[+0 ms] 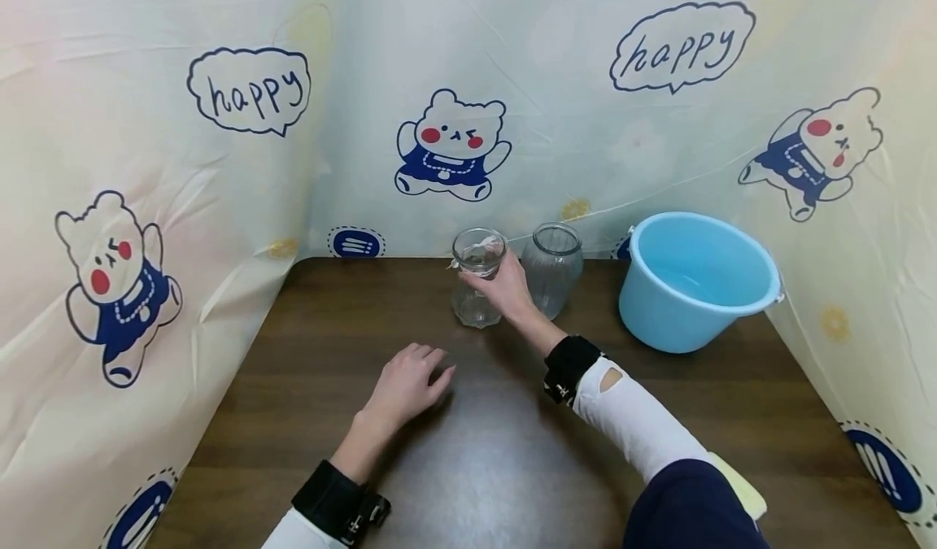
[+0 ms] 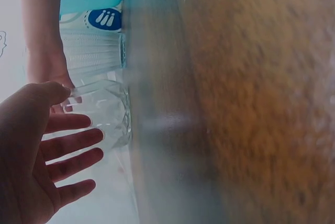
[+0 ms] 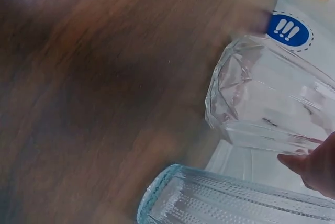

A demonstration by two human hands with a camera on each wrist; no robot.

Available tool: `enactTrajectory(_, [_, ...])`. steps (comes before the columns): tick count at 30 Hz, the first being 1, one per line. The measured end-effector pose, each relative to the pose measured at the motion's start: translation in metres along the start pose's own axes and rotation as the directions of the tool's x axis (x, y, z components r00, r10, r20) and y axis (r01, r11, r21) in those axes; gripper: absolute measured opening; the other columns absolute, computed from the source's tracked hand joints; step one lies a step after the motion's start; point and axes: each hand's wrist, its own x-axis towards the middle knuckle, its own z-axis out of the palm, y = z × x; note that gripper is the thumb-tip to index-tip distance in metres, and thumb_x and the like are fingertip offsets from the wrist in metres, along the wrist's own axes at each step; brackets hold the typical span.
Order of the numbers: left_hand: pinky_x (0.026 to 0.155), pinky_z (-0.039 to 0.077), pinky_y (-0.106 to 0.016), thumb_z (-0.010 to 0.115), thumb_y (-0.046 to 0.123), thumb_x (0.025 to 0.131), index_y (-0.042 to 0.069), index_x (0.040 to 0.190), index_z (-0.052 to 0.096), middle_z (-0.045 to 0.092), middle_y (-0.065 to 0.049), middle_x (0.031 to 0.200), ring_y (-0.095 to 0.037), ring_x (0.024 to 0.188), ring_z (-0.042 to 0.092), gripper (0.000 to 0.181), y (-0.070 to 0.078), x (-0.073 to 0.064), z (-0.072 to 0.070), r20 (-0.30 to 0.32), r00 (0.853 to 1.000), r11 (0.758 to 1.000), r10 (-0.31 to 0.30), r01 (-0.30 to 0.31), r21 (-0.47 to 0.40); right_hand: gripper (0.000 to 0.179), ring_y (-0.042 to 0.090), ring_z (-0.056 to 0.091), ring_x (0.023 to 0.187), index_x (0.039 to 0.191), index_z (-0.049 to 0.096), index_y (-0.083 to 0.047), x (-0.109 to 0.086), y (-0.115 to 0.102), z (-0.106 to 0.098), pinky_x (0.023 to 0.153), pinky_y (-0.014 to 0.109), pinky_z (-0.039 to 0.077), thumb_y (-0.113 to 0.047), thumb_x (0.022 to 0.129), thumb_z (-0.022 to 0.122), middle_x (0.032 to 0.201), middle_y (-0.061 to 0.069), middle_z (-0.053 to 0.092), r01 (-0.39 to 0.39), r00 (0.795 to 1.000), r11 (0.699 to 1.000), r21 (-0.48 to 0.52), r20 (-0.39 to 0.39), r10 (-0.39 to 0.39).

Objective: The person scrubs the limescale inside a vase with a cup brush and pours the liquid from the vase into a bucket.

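Note:
A clear glass jar (image 1: 474,308) with a faceted base and a bit of white tie at its neck stands upright toward the back of the wooden table. My right hand (image 1: 507,285) grips it near the neck, thumb on the near side. Just right of it is a second, ribbed glass jar (image 1: 554,266), partly behind that hand. In the right wrist view the faceted jar (image 3: 261,93) lies above the ribbed jar (image 3: 214,198). My left hand (image 1: 411,380) hovers low in front of the jar, fingers relaxed and apart in the left wrist view, holding nothing.
A light blue bucket (image 1: 677,317) stands at the back right. A pale yellow-green object (image 1: 741,485) shows partly behind the right sleeve. Printed cloth (image 1: 564,150) with bears hangs behind and along both sides of the brown table (image 1: 315,337).

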Motion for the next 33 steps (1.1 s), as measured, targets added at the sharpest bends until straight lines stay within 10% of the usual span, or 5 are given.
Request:
enactTrajectory(9, [0.082,0.055,-0.042,0.061,0.037,0.092,0.008,0.106,0.074,0.074,-0.008,0.099,-0.022,0.093,0.063,0.034,0.002,-0.001,0.002,0.038,0.999,1.0,-0.012,0.012,0.004,0.105,0.025,0.041,0.131,0.151,0.027,-0.007,-0.01,0.005,-0.002,0.105,0.045,0.042,-0.063,0.074,0.071,0.145,0.014,0.044,-0.06,0.997,0.998,-0.02,0.056,0.061])
enactTrajectory(20, [0.086,0.054,-0.045,0.063,0.035,0.09,0.008,0.106,0.074,0.074,-0.008,0.101,-0.023,0.097,0.062,0.033,0.003,0.0,-0.001,0.004,1.0,1.0,-0.027,0.027,0.005,0.07,0.03,0.037,0.135,0.149,0.034,0.001,-0.064,-0.006,-0.046,0.109,0.048,0.036,-0.038,0.095,0.057,0.149,0.021,0.04,0.053,0.973,0.974,-0.221,0.231,-0.001])
enactTrajectory(25, [0.092,0.051,-0.047,0.059,0.038,0.093,0.01,0.114,0.072,0.072,-0.008,0.108,-0.024,0.104,0.06,0.038,0.005,-0.001,-0.003,0.021,0.999,0.999,-0.042,0.042,0.007,0.052,0.029,0.04,0.134,0.139,0.053,-0.003,-0.101,-0.007,-0.076,0.108,0.051,0.038,-0.035,0.098,0.053,0.144,0.018,0.049,0.184,0.955,0.92,-0.347,0.283,-0.085])
enactTrajectory(33, [0.102,0.04,-0.057,0.056,0.045,0.093,0.013,0.129,0.065,0.065,-0.008,0.124,-0.028,0.117,0.053,0.049,0.005,0.002,-0.009,0.012,0.999,0.999,-0.05,0.05,0.006,0.069,0.036,0.021,0.143,0.148,0.041,-0.002,-0.138,0.007,-0.121,0.113,0.055,0.027,-0.05,0.099,0.045,0.153,0.022,0.036,0.209,0.97,0.814,-0.542,0.221,-0.102])
